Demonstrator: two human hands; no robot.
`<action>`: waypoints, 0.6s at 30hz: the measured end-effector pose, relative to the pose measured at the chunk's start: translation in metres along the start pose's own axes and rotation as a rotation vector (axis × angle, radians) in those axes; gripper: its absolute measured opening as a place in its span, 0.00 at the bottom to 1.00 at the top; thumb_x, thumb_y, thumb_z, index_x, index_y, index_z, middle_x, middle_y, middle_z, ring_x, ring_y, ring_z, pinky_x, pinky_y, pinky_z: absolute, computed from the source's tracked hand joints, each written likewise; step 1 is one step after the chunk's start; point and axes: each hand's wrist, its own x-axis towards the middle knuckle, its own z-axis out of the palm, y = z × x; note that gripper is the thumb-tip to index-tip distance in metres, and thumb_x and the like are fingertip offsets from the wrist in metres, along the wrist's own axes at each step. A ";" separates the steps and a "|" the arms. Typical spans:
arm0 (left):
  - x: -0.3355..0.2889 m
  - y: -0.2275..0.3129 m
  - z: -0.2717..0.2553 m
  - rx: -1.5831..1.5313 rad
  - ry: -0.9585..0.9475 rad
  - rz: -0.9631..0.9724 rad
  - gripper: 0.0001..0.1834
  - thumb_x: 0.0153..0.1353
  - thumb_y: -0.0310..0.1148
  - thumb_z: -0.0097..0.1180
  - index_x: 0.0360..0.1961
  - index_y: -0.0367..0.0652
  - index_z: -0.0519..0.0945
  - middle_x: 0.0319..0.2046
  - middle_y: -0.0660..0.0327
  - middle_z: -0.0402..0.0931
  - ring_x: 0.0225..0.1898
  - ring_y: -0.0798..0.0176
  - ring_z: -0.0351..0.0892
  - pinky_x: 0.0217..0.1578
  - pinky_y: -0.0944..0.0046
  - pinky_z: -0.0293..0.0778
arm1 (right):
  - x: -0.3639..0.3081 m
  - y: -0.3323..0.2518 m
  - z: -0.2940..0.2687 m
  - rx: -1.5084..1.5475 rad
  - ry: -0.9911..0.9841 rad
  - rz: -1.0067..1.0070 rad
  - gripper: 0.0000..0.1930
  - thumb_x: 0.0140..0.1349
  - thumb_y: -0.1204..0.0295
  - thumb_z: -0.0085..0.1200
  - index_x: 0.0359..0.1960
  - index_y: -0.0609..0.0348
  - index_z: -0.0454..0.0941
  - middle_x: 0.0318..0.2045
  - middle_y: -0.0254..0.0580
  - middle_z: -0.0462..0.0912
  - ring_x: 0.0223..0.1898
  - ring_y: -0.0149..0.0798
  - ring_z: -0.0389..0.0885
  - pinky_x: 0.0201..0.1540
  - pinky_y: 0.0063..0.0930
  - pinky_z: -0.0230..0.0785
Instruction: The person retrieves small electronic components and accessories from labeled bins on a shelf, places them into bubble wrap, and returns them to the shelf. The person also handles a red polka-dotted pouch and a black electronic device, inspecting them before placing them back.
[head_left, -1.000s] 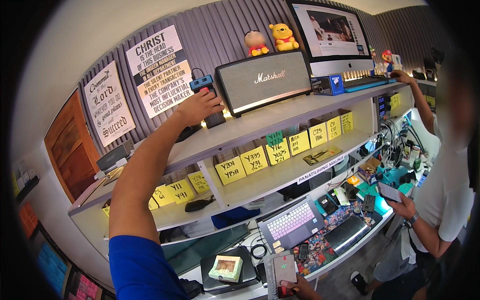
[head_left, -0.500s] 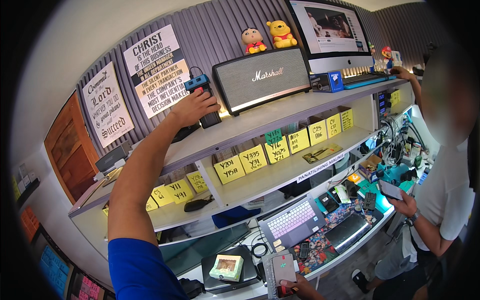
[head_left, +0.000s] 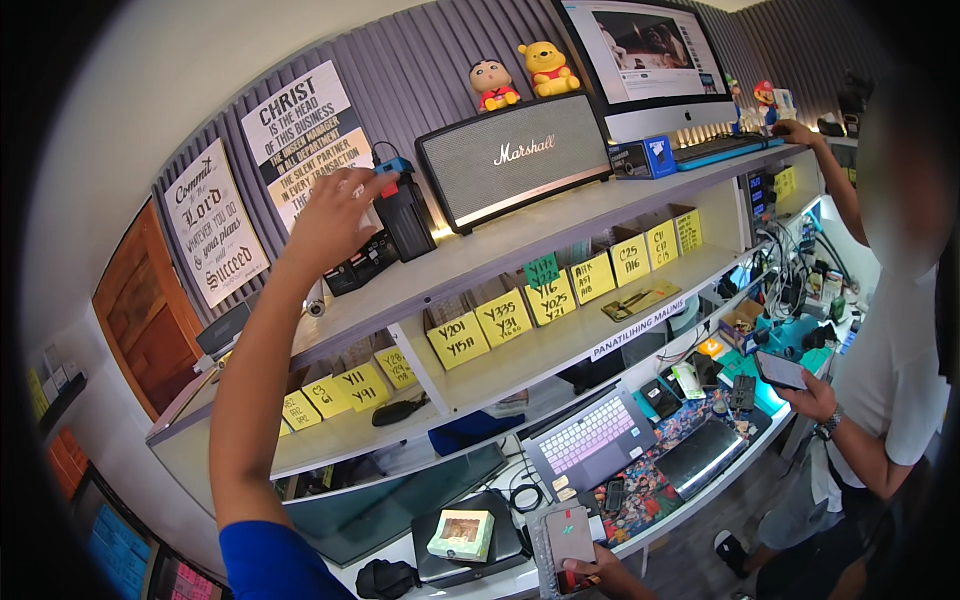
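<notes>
electronics workshop: laptop (head_left: 592,440), tangled cables (head_left: 786,272)

the black device (head_left: 408,225) has the look of matt plastic, the speaker's grille (head_left: 480,165) of rough woven cloth; the door (head_left: 145,310) is glossy wood, the yellow labels (head_left: 460,342) matt paper.

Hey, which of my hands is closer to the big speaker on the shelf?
Left. Your left hand is raised left of the speaker; your right hand is well below it, holding a flat grey item.

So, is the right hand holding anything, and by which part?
Yes, the right hand holds a flat grey slab by its lower right edge.
</notes>
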 end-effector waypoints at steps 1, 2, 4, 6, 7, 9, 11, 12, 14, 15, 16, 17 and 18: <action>-0.014 0.006 -0.021 -0.069 0.097 -0.075 0.41 0.53 0.31 0.68 0.70 0.52 0.67 0.56 0.54 0.71 0.61 0.49 0.67 0.64 0.49 0.63 | 0.001 0.001 0.000 -0.004 -0.004 0.008 0.23 0.62 0.65 0.63 0.56 0.64 0.75 0.42 0.40 0.83 0.43 0.36 0.83 0.47 0.32 0.77; -0.029 0.021 -0.047 -0.100 0.168 -0.177 0.38 0.55 0.33 0.68 0.68 0.49 0.70 0.55 0.53 0.71 0.60 0.48 0.68 0.63 0.49 0.62 | 0.001 0.001 -0.001 -0.001 -0.009 0.013 0.24 0.62 0.65 0.63 0.56 0.64 0.75 0.42 0.40 0.83 0.44 0.36 0.83 0.47 0.32 0.78; -0.064 0.065 -0.075 -0.279 0.384 -0.327 0.29 0.57 0.31 0.67 0.61 0.42 0.75 0.51 0.51 0.72 0.55 0.47 0.68 0.61 0.52 0.62 | 0.003 -0.001 -0.007 0.007 0.016 0.007 0.24 0.62 0.64 0.64 0.56 0.64 0.74 0.42 0.40 0.83 0.44 0.35 0.83 0.48 0.32 0.78; -0.122 0.111 -0.103 -0.452 0.448 -0.362 0.21 0.58 0.29 0.63 0.53 0.40 0.77 0.45 0.53 0.73 0.49 0.51 0.70 0.56 0.54 0.63 | 0.005 0.000 -0.011 0.006 0.017 0.010 0.24 0.63 0.64 0.64 0.56 0.64 0.74 0.42 0.40 0.83 0.45 0.35 0.83 0.48 0.31 0.78; -0.159 0.142 -0.106 -0.581 0.453 -0.377 0.19 0.59 0.33 0.62 0.51 0.40 0.78 0.41 0.55 0.73 0.45 0.54 0.71 0.51 0.56 0.65 | 0.006 0.001 -0.011 0.001 0.014 0.011 0.24 0.63 0.63 0.64 0.56 0.64 0.74 0.42 0.40 0.83 0.45 0.35 0.83 0.48 0.31 0.78; -0.242 0.200 -0.109 -0.845 0.399 -0.414 0.16 0.61 0.39 0.60 0.46 0.40 0.81 0.32 0.58 0.75 0.36 0.60 0.72 0.42 0.60 0.68 | 0.008 -0.002 0.002 -0.002 -0.045 0.029 0.25 0.63 0.63 0.65 0.56 0.64 0.74 0.42 0.40 0.82 0.45 0.35 0.83 0.49 0.31 0.78; -0.285 0.276 -0.099 -1.202 0.193 -0.842 0.11 0.65 0.38 0.60 0.40 0.41 0.84 0.32 0.60 0.79 0.34 0.60 0.77 0.40 0.61 0.72 | 0.004 -0.021 0.024 0.002 -0.066 0.023 0.28 0.62 0.62 0.65 0.58 0.65 0.72 0.44 0.40 0.82 0.45 0.35 0.83 0.48 0.30 0.77; -0.312 0.321 -0.083 -1.514 0.000 -1.345 0.10 0.67 0.35 0.58 0.44 0.41 0.82 0.39 0.61 0.79 0.41 0.61 0.77 0.47 0.61 0.71 | 0.001 -0.029 0.032 0.006 -0.057 0.006 0.29 0.62 0.61 0.65 0.60 0.65 0.72 0.45 0.41 0.82 0.45 0.35 0.83 0.48 0.29 0.77; -0.386 0.412 -0.031 -1.731 -0.120 -1.460 0.28 0.75 0.54 0.43 0.60 0.41 0.75 0.41 0.60 0.77 0.43 0.61 0.79 0.47 0.59 0.73 | 0.009 -0.027 0.036 -0.049 -0.026 -0.001 0.32 0.61 0.61 0.67 0.62 0.65 0.70 0.47 0.42 0.82 0.47 0.34 0.82 0.49 0.29 0.77; -0.418 0.450 -0.015 -1.949 -0.230 -1.598 0.33 0.75 0.60 0.39 0.65 0.44 0.72 0.47 0.58 0.78 0.48 0.58 0.80 0.52 0.56 0.74 | 0.013 -0.026 0.038 -0.077 -0.012 -0.002 0.33 0.60 0.60 0.68 0.63 0.65 0.69 0.47 0.43 0.82 0.47 0.34 0.82 0.49 0.29 0.77; -0.407 0.460 -0.024 -1.987 -0.297 -1.623 0.36 0.75 0.60 0.38 0.65 0.37 0.71 0.53 0.52 0.76 0.53 0.53 0.78 0.58 0.54 0.71 | 0.015 -0.026 0.041 -0.122 -0.013 0.005 0.34 0.60 0.58 0.68 0.61 0.66 0.70 0.47 0.43 0.82 0.47 0.34 0.82 0.49 0.29 0.76; -0.395 0.466 -0.039 -2.015 -0.364 -1.650 0.38 0.76 0.59 0.37 0.65 0.31 0.70 0.59 0.46 0.75 0.58 0.48 0.75 0.63 0.52 0.68 | 0.017 -0.028 0.048 -0.166 -0.021 0.014 0.34 0.59 0.56 0.69 0.60 0.66 0.71 0.47 0.44 0.82 0.47 0.34 0.82 0.49 0.28 0.75; -0.393 0.475 -0.042 -2.054 -0.376 -1.642 0.41 0.76 0.61 0.34 0.65 0.30 0.69 0.58 0.47 0.76 0.57 0.50 0.77 0.61 0.53 0.71 | 0.018 -0.027 0.057 -0.207 -0.036 0.028 0.34 0.59 0.54 0.70 0.59 0.66 0.72 0.46 0.45 0.82 0.47 0.34 0.82 0.49 0.27 0.75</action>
